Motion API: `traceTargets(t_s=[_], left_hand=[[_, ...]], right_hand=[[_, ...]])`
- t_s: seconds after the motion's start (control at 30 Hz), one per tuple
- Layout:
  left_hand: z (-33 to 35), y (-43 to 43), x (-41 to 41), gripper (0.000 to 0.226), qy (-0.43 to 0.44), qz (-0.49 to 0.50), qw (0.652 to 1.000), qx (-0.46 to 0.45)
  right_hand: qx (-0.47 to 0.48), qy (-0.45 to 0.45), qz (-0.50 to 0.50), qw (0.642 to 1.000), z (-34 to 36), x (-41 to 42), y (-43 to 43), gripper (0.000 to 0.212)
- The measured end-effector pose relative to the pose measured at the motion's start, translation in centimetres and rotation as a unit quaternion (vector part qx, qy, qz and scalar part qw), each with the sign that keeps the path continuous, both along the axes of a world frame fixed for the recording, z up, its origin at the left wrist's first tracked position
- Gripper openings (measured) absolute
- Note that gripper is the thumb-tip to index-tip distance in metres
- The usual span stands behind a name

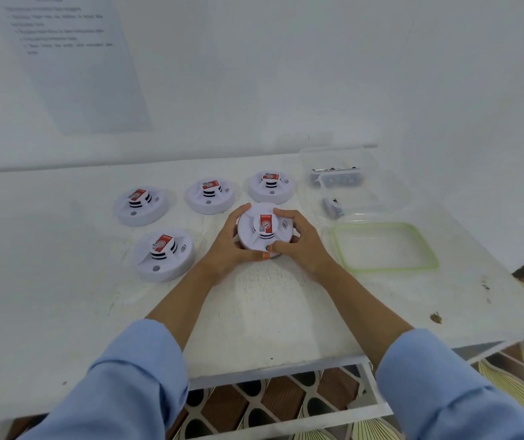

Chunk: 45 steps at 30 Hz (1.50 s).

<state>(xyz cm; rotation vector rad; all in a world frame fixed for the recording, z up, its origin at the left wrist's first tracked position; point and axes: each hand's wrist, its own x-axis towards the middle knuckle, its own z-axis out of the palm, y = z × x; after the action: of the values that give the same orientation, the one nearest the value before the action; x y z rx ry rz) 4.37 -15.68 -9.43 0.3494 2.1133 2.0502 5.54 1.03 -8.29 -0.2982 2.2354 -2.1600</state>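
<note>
A round white smoke detector (262, 231) with a red label on its raised centre sits at the middle of the white table (270, 312). My left hand (230, 246) grips its left rim, fingers curled round the edge. My right hand (302, 242) grips its right rim, thumb on the near side. Several more detectors of the same kind lie around it: one at the near left (165, 254), one at the far left (141, 204), one behind (211, 195) and one at the far right (272, 185).
A clear plastic box (337, 169) holding small dark parts stands at the back right. A clear lid with a green rim (384, 246) lies right of my hands, small parts (333, 206) behind it. A printed sheet (73, 58) hangs on the wall. Patterned floor shows below the table's front edge.
</note>
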Motion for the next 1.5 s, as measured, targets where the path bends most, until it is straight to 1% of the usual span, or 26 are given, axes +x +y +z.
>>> traceTargets(t_s=[0.67,0.83,0.87,0.97,1.07,1.2,1.3,1.37,1.5], left_hand=[[0.3,0.1,0.1,0.086,0.016,-0.006,1.0,-0.004],[0.0,-0.2,-0.1,0.089,0.001,-0.018,1.0,0.011],[0.0,-0.3,-0.2,0.09,-0.006,-0.021,1.0,0.018],[0.1,-0.4,-0.3,0.089,-0.021,-0.032,0.999,0.038],[0.1,-0.4,-0.3,0.088,-0.029,-0.041,0.997,0.061],[0.4,-0.4,-0.2,0.079,-0.036,-0.053,0.994,0.09],[0.8,-0.4,-0.3,0.063,-0.103,-0.043,0.983,0.143],[0.9,-0.4,-0.4,0.056,-0.121,-0.036,0.98,0.151],[1.1,-0.3,-0.3,0.053,-0.129,-0.033,0.979,0.155]], right_hand=[[-0.005,0.002,-0.002,1.0,-0.5,-0.2,0.1,0.058],[-0.012,0.005,0.008,1.0,-0.5,-0.2,0.1,0.057],[-0.022,-0.003,0.01,1.0,-0.5,-0.3,0.1,0.054],[-0.098,-0.055,0.02,0.993,-0.6,-0.5,0.1,0.047],[-0.126,-0.07,0.029,0.989,-0.7,-0.7,0.1,0.046],[-0.152,-0.079,0.04,0.984,-0.7,-0.8,0.3,0.042],[-0.152,-0.082,0.049,0.984,-0.8,-1.0,0.5,0.041],[-0.147,-0.084,0.05,0.984,-0.8,-1.0,0.6,0.041],[-0.139,-0.082,0.051,0.986,-0.9,-1.1,0.6,0.041]])
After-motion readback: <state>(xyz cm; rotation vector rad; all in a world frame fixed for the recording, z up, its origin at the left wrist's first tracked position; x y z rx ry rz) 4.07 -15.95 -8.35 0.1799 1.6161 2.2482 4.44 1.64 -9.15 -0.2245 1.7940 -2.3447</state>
